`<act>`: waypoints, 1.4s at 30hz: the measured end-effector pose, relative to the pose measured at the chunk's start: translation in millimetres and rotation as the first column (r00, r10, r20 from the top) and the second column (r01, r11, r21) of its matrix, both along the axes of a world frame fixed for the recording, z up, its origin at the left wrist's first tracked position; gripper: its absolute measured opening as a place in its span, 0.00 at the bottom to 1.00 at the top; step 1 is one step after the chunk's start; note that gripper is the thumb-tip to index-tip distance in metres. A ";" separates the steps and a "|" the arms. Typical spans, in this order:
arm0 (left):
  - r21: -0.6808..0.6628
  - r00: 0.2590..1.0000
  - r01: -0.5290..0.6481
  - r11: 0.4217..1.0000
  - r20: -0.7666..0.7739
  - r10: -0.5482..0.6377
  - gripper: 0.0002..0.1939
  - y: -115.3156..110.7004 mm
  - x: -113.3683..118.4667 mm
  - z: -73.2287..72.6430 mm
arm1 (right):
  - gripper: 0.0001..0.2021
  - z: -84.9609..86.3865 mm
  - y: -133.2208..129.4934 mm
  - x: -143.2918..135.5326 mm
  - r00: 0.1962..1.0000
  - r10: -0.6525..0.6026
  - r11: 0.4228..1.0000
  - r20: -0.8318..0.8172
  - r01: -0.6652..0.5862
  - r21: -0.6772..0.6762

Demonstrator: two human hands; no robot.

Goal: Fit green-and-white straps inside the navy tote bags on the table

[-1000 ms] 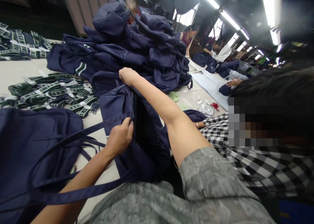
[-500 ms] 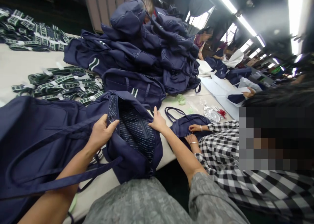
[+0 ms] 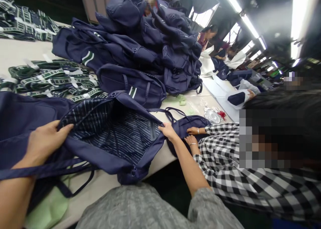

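A navy bag [image 3: 100, 155] lies wide open in front of me, its dark striped lining showing. My left hand [image 3: 48, 140] grips the bag's opening edge at the left, thumb on the inner side. At the right end of the opening, my right hand [image 3: 168, 131] pinches the edge between thumb and fingers. A small zip [image 3: 152, 130] shows on the lining near my right hand. Long navy straps [image 3: 45, 170] hang from the bag by my left forearm. Another navy bag [image 3: 25, 112] lies to the left, partly under the open one.
Behind is a high pile of navy bags [image 3: 120, 48]. Bundles of green-and-white lettered straps [image 3: 55, 78] lie at the left on the table [image 3: 165, 155]. A person in a checked shirt [image 3: 220, 148] handles a navy bag [image 3: 189, 123] at the right. Green paper [image 3: 48, 207] lies near the front.
My left hand has moved left with the bag's edge, stretching the opening wider and showing more lining. My right hand has shifted slightly right and down. More green paper shows at the front.
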State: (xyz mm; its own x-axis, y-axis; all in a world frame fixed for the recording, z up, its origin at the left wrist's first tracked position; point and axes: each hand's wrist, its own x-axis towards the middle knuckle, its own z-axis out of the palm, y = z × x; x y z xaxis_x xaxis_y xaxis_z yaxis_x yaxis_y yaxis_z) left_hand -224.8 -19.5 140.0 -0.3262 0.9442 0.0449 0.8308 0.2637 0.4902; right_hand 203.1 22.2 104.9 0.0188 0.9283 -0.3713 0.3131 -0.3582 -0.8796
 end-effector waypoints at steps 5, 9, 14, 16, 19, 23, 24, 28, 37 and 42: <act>0.018 0.966 0.026 1.000 -0.258 -0.020 0.23 19.0 54.6 29.2 | 0.13 20.8 -11.8 -60.3 0.910 0.047 0.988 -0.412 -0.103 -0.115; 0.234 0.914 0.288 0.928 -0.355 -0.194 0.20 17.1 109.1 44.8 | 0.15 21.0 -15.7 -82.5 0.812 -0.021 0.972 -0.583 -0.119 -0.202; 0.053 0.804 0.592 0.804 0.037 -0.594 0.14 5.1 135.9 7.7 | 0.17 -1.0 -27.0 -78.9 0.715 -0.186 0.934 -0.674 -0.083 -0.347; -0.081 0.804 0.589 0.804 0.163 -0.572 0.10 2.0 142.1 -16.2 | 0.19 -8.7 -32.4 -73.8 0.694 -0.211 0.920 -0.689 -0.098 -0.380; -0.161 0.816 0.520 0.839 0.385 -0.432 0.07 6.3 153.8 -43.4 | 0.22 -15.4 -37.7 -67.9 0.688 -0.216 0.909 -0.693 -0.118 -0.401; -0.161 0.667 0.260 0.952 0.743 -0.057 0.15 30.8 171.7 -54.8 | 0.22 -17.8 -38.0 -66.7 0.659 -0.231 0.892 -0.716 -0.150 -0.425; -0.154 0.636 0.170 0.973 0.771 0.010 0.18 39.3 174.8 -55.0 | 0.22 -17.9 -37.4 -67.5 0.650 -0.232 0.888 -0.723 -0.162 -0.431; 0.046 0.683 0.051 0.998 0.727 -0.068 0.21 74.3 175.3 -55.5 | 0.19 -19.6 -35.8 -72.5 0.636 -0.203 0.895 -0.744 -0.188 -0.404; 0.047 0.607 0.236 0.971 0.773 -0.185 0.17 95.7 167.2 -62.8 | 0.15 -26.7 -34.3 -76.0 0.644 -0.163 0.932 -0.748 -0.148 -0.330; 0.057 0.692 0.242 0.969 0.690 -0.214 0.14 95.0 170.5 -61.1 | 0.14 -28.2 -33.7 -73.8 0.647 -0.168 0.932 -0.744 -0.141 -0.334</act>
State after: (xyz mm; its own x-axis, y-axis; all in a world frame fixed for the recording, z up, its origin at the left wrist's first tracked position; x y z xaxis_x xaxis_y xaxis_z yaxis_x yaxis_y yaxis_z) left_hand -54.4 75.4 79.0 -0.0275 0.9899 -0.1388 0.3052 0.1405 0.9419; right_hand 129.3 -11.4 76.7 -0.3968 0.7429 -0.5390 -0.4059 -0.6687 -0.6229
